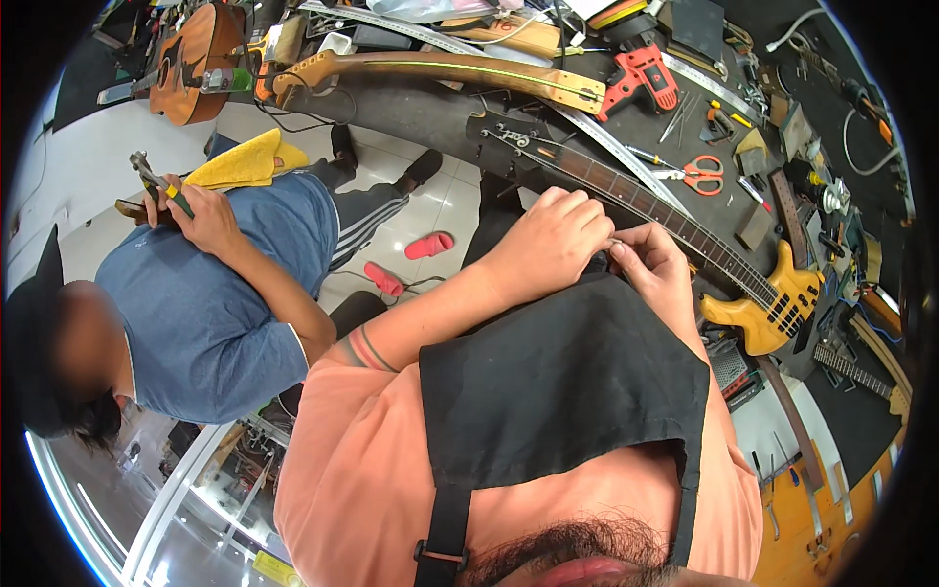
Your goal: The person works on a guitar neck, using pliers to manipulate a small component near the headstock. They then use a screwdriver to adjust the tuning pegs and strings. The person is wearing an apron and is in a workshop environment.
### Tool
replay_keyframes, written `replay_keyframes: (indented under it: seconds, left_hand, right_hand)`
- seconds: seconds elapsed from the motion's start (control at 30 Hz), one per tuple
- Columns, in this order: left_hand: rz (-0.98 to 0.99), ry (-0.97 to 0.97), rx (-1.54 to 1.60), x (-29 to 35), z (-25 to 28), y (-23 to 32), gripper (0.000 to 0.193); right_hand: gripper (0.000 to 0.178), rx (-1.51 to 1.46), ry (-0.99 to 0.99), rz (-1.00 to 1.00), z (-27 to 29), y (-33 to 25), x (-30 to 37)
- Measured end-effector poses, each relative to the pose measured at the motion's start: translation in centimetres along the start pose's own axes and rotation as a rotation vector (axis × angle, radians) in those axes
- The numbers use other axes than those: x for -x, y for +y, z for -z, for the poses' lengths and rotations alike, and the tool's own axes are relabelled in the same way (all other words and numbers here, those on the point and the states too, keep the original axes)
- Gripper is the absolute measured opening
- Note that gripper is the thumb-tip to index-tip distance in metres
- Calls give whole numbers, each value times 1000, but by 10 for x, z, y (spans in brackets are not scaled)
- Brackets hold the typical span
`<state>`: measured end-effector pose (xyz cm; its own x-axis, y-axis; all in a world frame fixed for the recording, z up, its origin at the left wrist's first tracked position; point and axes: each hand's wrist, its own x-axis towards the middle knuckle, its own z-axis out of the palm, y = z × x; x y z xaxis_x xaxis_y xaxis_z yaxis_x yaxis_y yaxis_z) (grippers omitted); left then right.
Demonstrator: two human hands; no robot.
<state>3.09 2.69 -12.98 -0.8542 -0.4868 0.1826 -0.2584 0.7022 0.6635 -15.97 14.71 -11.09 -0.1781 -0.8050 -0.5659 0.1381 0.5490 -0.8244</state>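
Observation:
My left hand [559, 238] and my right hand [653, 271] meet in front of my black apron [567, 382]. Both have their fingers pinched together around something very small, which I cannot make out. Just beyond them lies a bass guitar [675, 217] with a dark headstock, a long fretted neck and a yellow wooden body. Its headstock points to the far left and its body sits at the right. My hands are at the near side of its neck; whether they touch it is hidden.
A bare guitar neck [460, 68], a red power tool [641, 81], orange-handled scissors [703, 175] and a long metal ruler [626, 157] lie on the cluttered dark bench. At left, another person [210, 284] holds green-handled pliers [161, 184]. Pink slippers [428, 245] lie on the tiled floor.

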Motion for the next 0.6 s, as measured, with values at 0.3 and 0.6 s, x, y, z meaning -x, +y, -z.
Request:
replay_keyframes:
  seconds: [0.3,0.6]
  left_hand:
    - [421,359,-72,45,29,-234,18]
    - [298,161,-422,34,-19,-298,12]
  right_hand:
    - [23,203,-26,-41,-14,-1,-20]
    - [12,251,67,-139,-46,-25,-37]
